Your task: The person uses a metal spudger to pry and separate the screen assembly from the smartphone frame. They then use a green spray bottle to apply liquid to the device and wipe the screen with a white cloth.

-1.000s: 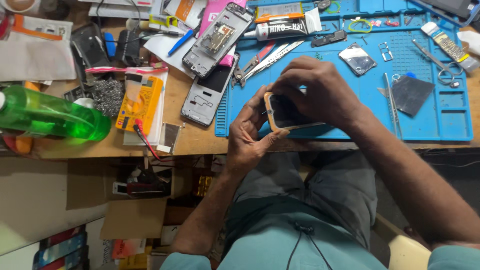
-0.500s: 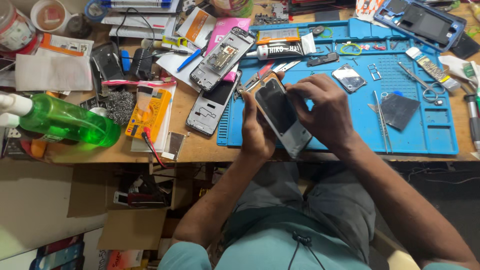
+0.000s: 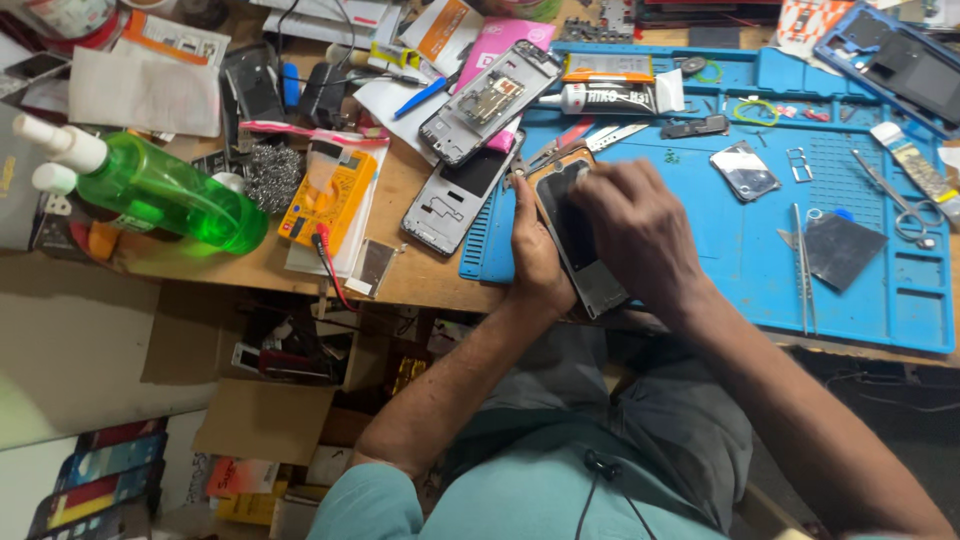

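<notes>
My left hand [image 3: 536,258] grips the left edge of a dark phone body [image 3: 577,235] that lies tilted over the near left part of a blue work mat [image 3: 740,225]. My right hand [image 3: 640,232] lies over the phone's right side, fingers curled onto its top edge. Both hands are on this phone. Much of its face is hidden by my right hand.
Two opened phone frames [image 3: 462,165] lie left of the mat. A yellow multimeter [image 3: 327,192], steel wool [image 3: 267,172] and a green spray bottle [image 3: 155,185] sit on the wooden bench. Tweezers [image 3: 803,262], a dark square [image 3: 842,248], scissors [image 3: 897,200] and a glue tube [image 3: 615,97] rest on the mat.
The phone has gone from held up near my body to lying down on the mat's near edge. My right hand has shifted onto its top right side.
</notes>
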